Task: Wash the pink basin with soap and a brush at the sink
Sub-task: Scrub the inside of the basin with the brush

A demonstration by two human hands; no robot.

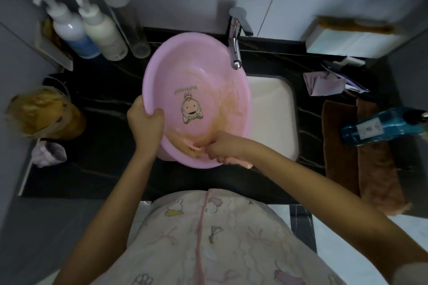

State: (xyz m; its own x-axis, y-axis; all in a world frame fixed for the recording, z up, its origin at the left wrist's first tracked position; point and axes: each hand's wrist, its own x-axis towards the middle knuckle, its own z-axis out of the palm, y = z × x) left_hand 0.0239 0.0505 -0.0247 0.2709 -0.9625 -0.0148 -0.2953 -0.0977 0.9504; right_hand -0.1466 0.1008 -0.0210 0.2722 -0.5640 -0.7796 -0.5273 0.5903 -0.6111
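The pink basin is tilted over the left side of the white sink, with a cartoon sticker and brownish smears on its inside. My left hand grips the basin's left rim, thumb inside. My right hand holds a pink brush whose bristles press against the basin's lower inner wall; the handle's end sticks out past my wrist. The chrome tap hangs over the basin's upper right rim with no water visible.
Two pump bottles and a clear bottle stand at the back left. A jar sits on the dark counter at left. At right lie a blue bottle, brown towels, a crumpled pink cloth and a tissue box.
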